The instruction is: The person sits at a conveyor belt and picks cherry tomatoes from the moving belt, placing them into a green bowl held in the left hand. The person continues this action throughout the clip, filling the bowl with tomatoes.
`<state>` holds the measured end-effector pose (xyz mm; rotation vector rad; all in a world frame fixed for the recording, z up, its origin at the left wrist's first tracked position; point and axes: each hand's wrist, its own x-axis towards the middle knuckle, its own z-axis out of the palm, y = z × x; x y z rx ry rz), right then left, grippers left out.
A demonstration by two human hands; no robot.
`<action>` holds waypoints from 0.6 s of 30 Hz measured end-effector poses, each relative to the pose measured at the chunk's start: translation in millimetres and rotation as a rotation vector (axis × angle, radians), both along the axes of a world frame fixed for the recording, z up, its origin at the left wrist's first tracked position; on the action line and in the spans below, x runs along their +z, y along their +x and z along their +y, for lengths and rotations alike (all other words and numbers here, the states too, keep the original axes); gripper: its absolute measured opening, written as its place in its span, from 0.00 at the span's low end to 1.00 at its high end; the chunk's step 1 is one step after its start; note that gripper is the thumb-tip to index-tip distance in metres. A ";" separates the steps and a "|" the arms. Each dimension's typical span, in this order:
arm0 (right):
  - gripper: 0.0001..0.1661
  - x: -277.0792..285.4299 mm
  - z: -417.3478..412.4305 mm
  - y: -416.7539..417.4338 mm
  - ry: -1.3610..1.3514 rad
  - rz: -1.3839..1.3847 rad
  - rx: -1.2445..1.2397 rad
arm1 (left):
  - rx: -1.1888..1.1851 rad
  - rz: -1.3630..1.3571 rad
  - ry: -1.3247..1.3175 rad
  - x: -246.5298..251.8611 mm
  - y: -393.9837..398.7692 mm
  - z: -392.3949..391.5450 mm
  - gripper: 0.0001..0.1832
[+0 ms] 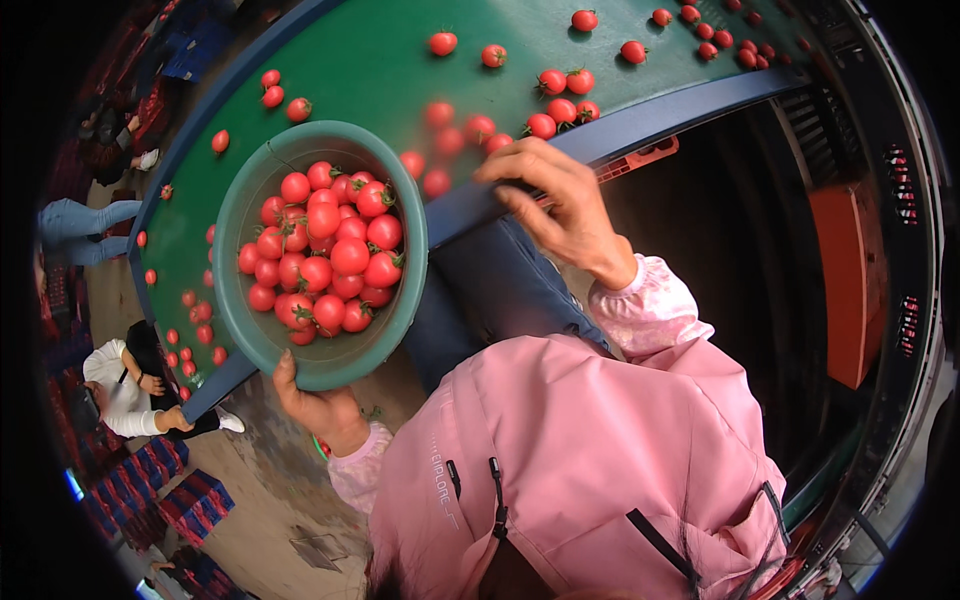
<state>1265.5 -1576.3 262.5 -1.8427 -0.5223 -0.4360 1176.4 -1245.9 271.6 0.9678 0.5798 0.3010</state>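
Observation:
A green plastic basin (414, 300) is full of small red tomatoes (349, 256), several with green calyxes. My left hand (326, 412) grips its near rim, thumb over the edge, the other fingers hidden beneath. The basin tilts towards me above the green conveyor belt (360, 82). My right hand (551, 199) hovers at the belt's blue side rail (675, 109), fingers bent and thumb apart, with nothing visible between them. Just beyond its fingertips lie loose tomatoes (478, 129), some blurred. More tomatoes (561, 111) rest along the rail.
Scattered tomatoes (705, 31) continue up the belt at the right. Across at the left, a person in a white top (120, 375) sits by the belt, and other people are farther off. Stacked crates (196, 506) stand on the floor. An orange panel (847, 285) is to my right.

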 end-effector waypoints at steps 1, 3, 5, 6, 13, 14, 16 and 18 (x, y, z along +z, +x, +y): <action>0.17 1.7 -9.5 4.4 -0.018 0.002 -0.037 | 0.008 0.011 -0.003 0.6 -0.6 -1.9 0.29; 0.17 5.0 -26.9 13.8 -0.029 -0.002 -0.070 | 0.069 0.001 -0.002 0.6 -4.7 -7.9 0.29; 0.15 4.6 -45.7 20.2 -0.069 0.070 -0.104 | 0.111 0.012 0.002 0.4 -6.7 -12.6 0.29; 0.16 0.8 -52.4 26.0 -0.127 0.025 -0.142 | 0.130 0.022 0.007 1.8 -8.4 -13.9 0.29; 0.18 -15.7 -89.3 77.2 -0.460 -0.059 -0.240 | 0.213 0.057 0.038 -15.1 -20.3 -20.1 0.29; 0.17 -19.6 -91.4 86.1 -0.507 -0.094 -0.232 | 0.199 0.066 0.026 -14.4 -19.4 -20.9 0.29; 0.16 -28.2 -93.4 99.2 -0.581 -0.028 -0.173 | 0.187 0.090 0.005 -11.1 -20.4 -21.9 0.29; 0.17 -32.4 -93.1 109.9 -0.667 0.036 -0.131 | 0.189 0.098 0.008 -14.7 -21.4 -20.9 0.29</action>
